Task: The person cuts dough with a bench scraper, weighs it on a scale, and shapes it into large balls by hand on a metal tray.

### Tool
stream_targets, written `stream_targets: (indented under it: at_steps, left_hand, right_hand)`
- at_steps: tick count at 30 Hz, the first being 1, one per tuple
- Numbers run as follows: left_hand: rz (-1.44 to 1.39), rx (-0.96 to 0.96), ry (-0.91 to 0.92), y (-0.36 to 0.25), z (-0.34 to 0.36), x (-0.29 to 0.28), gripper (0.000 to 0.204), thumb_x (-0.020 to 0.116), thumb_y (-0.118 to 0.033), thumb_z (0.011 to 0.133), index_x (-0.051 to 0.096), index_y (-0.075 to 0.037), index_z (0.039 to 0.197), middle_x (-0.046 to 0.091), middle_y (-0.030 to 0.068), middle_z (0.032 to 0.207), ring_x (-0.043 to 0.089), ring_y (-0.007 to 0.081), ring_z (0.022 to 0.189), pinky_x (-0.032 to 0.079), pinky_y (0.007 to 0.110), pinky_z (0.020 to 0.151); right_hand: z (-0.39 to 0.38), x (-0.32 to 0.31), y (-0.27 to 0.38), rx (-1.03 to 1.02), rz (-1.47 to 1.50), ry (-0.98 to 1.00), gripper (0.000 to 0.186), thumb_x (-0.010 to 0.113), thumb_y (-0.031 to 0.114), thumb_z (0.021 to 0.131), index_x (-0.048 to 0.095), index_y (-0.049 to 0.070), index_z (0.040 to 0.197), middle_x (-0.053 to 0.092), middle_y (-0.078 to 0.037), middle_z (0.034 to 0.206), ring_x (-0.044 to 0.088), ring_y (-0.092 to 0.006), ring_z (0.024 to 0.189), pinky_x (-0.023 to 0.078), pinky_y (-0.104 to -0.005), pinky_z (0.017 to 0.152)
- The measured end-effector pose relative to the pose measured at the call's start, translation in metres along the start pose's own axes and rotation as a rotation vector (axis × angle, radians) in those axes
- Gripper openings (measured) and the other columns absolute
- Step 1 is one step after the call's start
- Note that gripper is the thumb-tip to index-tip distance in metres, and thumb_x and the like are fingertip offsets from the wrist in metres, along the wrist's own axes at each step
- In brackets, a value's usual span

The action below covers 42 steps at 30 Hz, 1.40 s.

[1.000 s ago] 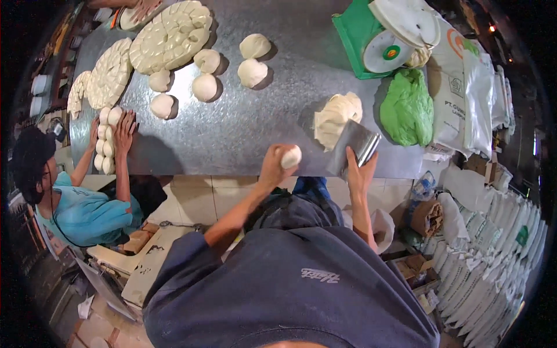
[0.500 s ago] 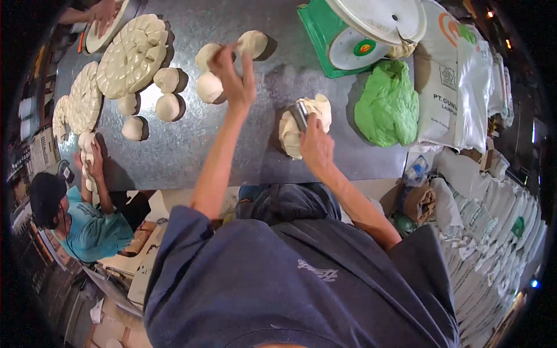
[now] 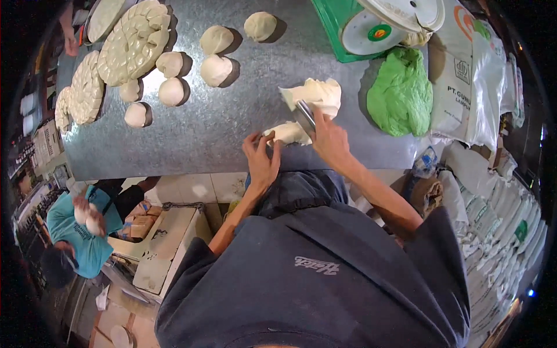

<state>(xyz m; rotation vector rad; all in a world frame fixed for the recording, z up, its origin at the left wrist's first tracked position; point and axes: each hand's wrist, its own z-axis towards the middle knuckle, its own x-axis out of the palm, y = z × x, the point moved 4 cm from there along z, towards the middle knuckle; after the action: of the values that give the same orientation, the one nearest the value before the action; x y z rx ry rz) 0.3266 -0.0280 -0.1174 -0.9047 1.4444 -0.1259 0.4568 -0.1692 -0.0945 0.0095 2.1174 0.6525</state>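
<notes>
My right hand [image 3: 331,140] is closed around a metal dough scraper [image 3: 305,116], its blade standing between two parts of dough. Beyond the blade lies the larger dough lump [image 3: 320,95], pale and uneven. On the near side is a smaller dough piece [image 3: 288,134], close to the table's front edge. My left hand [image 3: 263,160] has its curled fingers on the left end of that smaller piece. Whether the two parts still join behind the scraper is hidden. Several rounded dough balls [image 3: 216,71] sit farther left on the metal table [image 3: 191,136].
Large rounds of packed dough pieces [image 3: 134,43] lie at the far left. A green scale [image 3: 348,35] stands at the far right, near a green plastic bag [image 3: 400,93] and white sacks [image 3: 464,81]. A co-worker in a teal shirt [image 3: 87,249] is at the lower left.
My left hand has come from the dough balls down to the smaller dough piece. The dough under the scraper has spread into two parts. The co-worker has moved back from the table, holding dough.
</notes>
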Motion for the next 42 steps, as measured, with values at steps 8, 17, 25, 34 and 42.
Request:
stream_targets:
  at_steps: [8,17,25,34,42]
  left_hand:
    - [-0.509,-0.405,-0.070,0.048,0.022,0.005,0.069,0.074,-0.042,0.076,0.041,0.008,0.111,0.051,0.0246,0.107,0.056,0.0308,0.095,0.045,0.040,0.079]
    - [-0.270,-0.121,-0.480,0.220,0.061,-0.098,0.032,0.076,-0.020,0.073,0.058,-0.003,0.094,0.058,0.0138,0.104,0.056,0.0282,0.096,0.046,0.037,0.080]
    - [-0.237,0.199,-0.528,0.084,0.019,-0.025,0.028,0.076,-0.020,0.072,0.060,-0.005,0.090,0.057,0.0090,0.087,0.058,0.0256,0.083,0.045,0.038,0.076]
    - [-0.194,-0.105,-0.115,-0.013,-0.018,0.063,0.052,0.060,-0.031,0.089,0.040,0.002,0.124,0.042,0.0236,0.118,0.033,0.0341,0.116,0.026,0.044,0.100]
    - [-0.813,-0.578,-0.493,0.060,0.010,0.010,0.058,0.058,-0.038,0.091,0.037,0.000,0.129,0.048,0.0174,0.112,0.050,0.0225,0.098,0.042,0.038,0.086]
  right_hand:
    - [0.005,0.097,0.056,0.170,0.454,-0.350,0.043,0.064,0.018,0.081,0.037,-0.001,0.109,0.059,-0.029,0.087,0.056,-0.0513,0.084,0.045,-0.0531,0.068]
    - [-0.038,0.061,0.042,0.126,0.685,-0.670,0.056,0.073,0.019,0.077,0.042,-0.002,0.119,0.062,-0.021,0.106,0.061,-0.0338,0.097,0.047,-0.0404,0.082]
    - [-0.047,-0.019,0.004,-0.013,0.086,-0.369,0.039,0.068,0.023,0.081,0.047,0.003,0.108,0.061,-0.020,0.094,0.060,-0.0400,0.075,0.049,-0.0420,0.065]
    - [-0.035,0.026,-0.020,-0.293,-0.267,-0.046,0.029,0.055,0.010,0.082,0.044,0.009,0.109,0.055,-0.013,0.099,0.064,-0.0331,0.073,0.051,-0.0441,0.055]
    - [0.007,0.048,0.041,0.018,0.547,-0.269,0.064,0.069,0.022,0.079,0.036,-0.005,0.127,0.056,-0.027,0.113,0.058,-0.0419,0.097,0.044,-0.0457,0.087]
